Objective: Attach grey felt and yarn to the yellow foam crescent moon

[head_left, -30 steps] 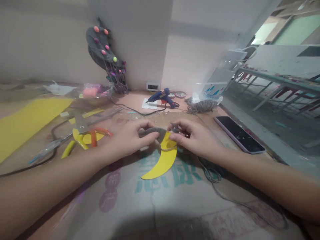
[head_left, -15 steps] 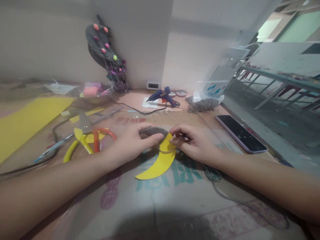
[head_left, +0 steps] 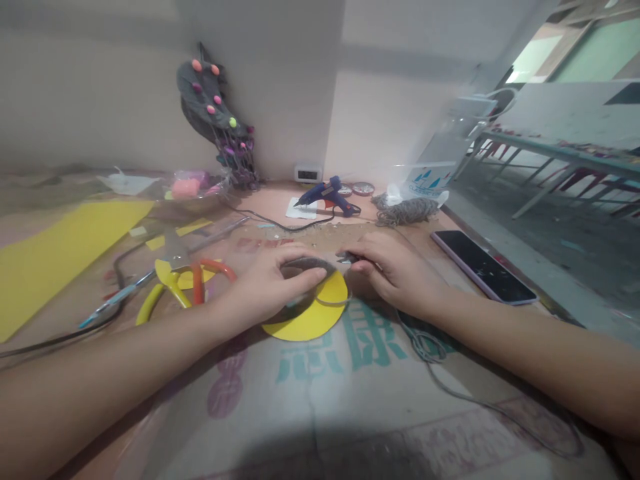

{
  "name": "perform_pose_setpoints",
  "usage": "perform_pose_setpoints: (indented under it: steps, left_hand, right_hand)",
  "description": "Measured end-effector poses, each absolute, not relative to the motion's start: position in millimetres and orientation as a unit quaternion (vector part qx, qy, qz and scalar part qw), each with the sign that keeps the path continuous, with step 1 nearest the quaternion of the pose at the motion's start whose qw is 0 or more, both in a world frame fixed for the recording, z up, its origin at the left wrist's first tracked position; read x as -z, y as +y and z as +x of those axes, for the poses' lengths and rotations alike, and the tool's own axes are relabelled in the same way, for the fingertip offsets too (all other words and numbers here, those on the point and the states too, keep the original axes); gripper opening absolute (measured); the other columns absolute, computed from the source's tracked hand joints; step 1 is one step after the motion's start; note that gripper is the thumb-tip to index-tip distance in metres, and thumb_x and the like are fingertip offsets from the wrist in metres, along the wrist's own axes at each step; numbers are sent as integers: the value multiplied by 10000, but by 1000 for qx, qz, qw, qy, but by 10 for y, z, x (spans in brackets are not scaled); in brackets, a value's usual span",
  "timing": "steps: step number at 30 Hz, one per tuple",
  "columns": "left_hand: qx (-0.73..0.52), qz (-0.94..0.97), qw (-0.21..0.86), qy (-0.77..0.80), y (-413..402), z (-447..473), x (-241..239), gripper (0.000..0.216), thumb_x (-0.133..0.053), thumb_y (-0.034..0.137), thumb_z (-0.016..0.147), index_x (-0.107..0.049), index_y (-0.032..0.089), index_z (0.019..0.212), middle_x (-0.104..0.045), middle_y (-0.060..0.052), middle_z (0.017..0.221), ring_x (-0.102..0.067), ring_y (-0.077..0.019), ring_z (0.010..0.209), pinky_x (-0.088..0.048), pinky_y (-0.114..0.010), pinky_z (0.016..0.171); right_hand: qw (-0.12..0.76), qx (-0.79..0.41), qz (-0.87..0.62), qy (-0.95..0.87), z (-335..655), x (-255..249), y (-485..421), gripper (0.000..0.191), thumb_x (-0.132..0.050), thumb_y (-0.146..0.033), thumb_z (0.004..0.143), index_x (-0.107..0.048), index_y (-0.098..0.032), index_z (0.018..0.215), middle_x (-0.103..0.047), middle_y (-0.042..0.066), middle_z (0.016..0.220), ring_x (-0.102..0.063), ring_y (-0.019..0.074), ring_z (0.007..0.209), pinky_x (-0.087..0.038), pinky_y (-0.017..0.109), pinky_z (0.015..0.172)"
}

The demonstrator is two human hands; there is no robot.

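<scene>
My left hand [head_left: 285, 283] grips a crescent cut from yellow card [head_left: 305, 322]; its upper part is wrapped in grey yarn [head_left: 305, 263]. A loose loop of the same yarn crosses the bare yellow part. To the right of the crescent, my right hand [head_left: 395, 277] is closed, thumb and fingers pinched at the yarn's working end, a dark bit showing between the fingertips. From under this hand, a slack coil of grey yarn [head_left: 427, 348] trails over the printed cardboard mat [head_left: 350, 407].
Scissors [head_left: 199, 280] with orange and yellow handles lie left, beside a yellow sheet [head_left: 55, 257] and a pen [head_left: 117, 297]. Behind are a blue glue gun [head_left: 327, 195], a yarn skein [head_left: 407, 212] and a decorated grey crescent [head_left: 207, 100]. A phone [head_left: 483, 267] lies right.
My right hand has moved slightly up and away from the crescent. The crescent has turned, its lower tip now nearer my left hand, and the yarn loop across it looks looser.
</scene>
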State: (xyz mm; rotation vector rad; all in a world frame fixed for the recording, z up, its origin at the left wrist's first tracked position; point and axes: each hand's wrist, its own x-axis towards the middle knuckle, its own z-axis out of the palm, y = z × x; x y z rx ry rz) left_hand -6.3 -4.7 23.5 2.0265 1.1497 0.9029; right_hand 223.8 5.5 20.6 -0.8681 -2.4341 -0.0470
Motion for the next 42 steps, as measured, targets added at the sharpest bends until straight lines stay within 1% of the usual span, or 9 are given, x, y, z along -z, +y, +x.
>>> perform_pose_setpoints:
  steps: [4, 9, 12, 17, 24, 27, 34, 42]
  left_hand:
    - [-338, 779, 309, 428, -40, -54, -249, 182, -616, 320, 808, -732, 202, 884, -735, -20, 923, -664, -188, 881, -531, -288, 823]
    - [-343, 791, 296, 412, -27, -58, -216, 185, -610, 316, 814, -736, 206, 893, -732, -15, 895, -651, -181, 882, -518, -284, 834]
    - [-343, 794, 282, 415, -24, -57, -202, 187, -612, 322, 813, -736, 208, 896, -735, -10, 890, -650, -180, 876, -517, -282, 833]
    - [-335, 794, 274, 427, -31, -55, -216, 206, -602, 335, 810, -737, 212, 904, -739, -14, 898, -654, -191, 876, -521, -296, 836]
    - [-328, 791, 283, 433, -31, -62, -222, 202, -595, 357, 821, -724, 214, 883, -736, -18, 908, -651, -201, 890, -522, -308, 843]
    - [-331, 789, 290, 429, -28, -66, -211, 200, -599, 358, 825, -719, 208, 880, -735, -21, 907, -652, -197, 892, -520, -293, 832]
    - [-329, 784, 303, 430, -35, -52, -206, 203, -604, 356, 826, -720, 200, 886, -736, -24, 933, -655, -198, 903, -523, -284, 816]
    - [-328, 786, 302, 429, -30, -67, -210, 206, -600, 356, 828, -725, 209, 899, -737, -21, 936, -657, -196, 900, -525, -289, 818]
  right_hand:
    - [254, 25, -322, -912, 2224, -229, 15, 322, -426, -316, 994, -653, -106, 1087, -652, 108, 881, -568, 203, 832, -435, 316, 733]
    - [240, 21, -333, -912, 2230, -228, 8, 316, -424, -331, 996, -655, -133, 1081, -653, 98, 870, -568, 201, 829, -431, 313, 727]
    - [236, 27, -329, -914, 2231, -224, 16, 326, -423, -335, 994, -658, -124, 1076, -653, 105, 872, -563, 204, 824, -426, 319, 724]
    - [245, 34, -319, -915, 2223, -223, 19, 334, -434, -329, 990, -668, -99, 1056, -648, 104, 841, -559, 199, 797, -415, 314, 705]
    - [245, 28, -319, -915, 2236, -211, 31, 301, -434, -328, 990, -661, -140, 1053, -653, 90, 838, -557, 194, 790, -412, 314, 704]
    - [250, 29, -315, -915, 2243, -203, 38, 285, -444, -316, 986, -659, -143, 1059, -652, 85, 832, -553, 191, 782, -412, 312, 704]
    - [276, 26, -296, -914, 2241, -185, 53, 247, -499, -270, 964, -677, -109, 1022, -649, 82, 791, -543, 178, 749, -404, 297, 686]
    - [264, 6, -318, -910, 2240, -192, 42, 253, -479, -303, 974, -672, -150, 1033, -656, 74, 805, -553, 184, 768, -417, 307, 695]
